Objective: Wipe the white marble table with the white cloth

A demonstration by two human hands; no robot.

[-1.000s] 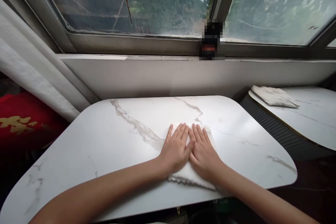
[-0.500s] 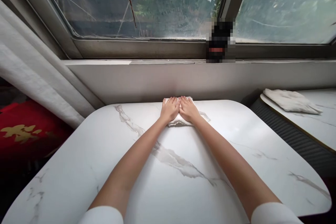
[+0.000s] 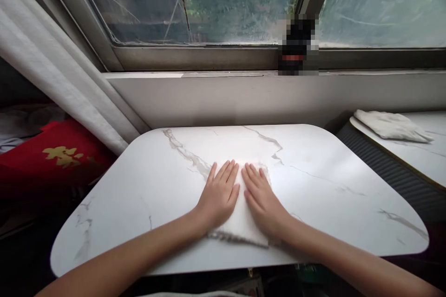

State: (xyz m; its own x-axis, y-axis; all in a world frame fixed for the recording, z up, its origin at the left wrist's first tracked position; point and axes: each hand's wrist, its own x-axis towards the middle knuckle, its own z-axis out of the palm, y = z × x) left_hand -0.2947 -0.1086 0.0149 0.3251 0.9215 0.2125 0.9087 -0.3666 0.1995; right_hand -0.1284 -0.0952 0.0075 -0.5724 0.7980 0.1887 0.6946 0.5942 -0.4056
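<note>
A white cloth (image 3: 240, 216) lies spread on the white marbled table (image 3: 121, 185), a little blurred along its near edge. My left hand (image 3: 220, 193) rests flat on the cloth's left part, fingers stretched toward the window. On the right part, my right hand (image 3: 259, 195) presses down the same way, palm down and fingers extended. A narrow gap separates the two hands, and cloth shows between them. Neither hand has its fingers wrapped around anything.
A window (image 3: 195, 4) with a metal frame stands behind the low wall. To the right, another folded white cloth (image 3: 392, 125) lies on a second marbled table (image 3: 428, 158). A curtain (image 3: 66, 51) hangs at left above a red fabric item (image 3: 62, 153) with a gold pattern.
Both hands have slid the cloth from the table's far edge back toward me, with elbows bending outward. The hands have moved slightly apart. The view has shifted a little.
</note>
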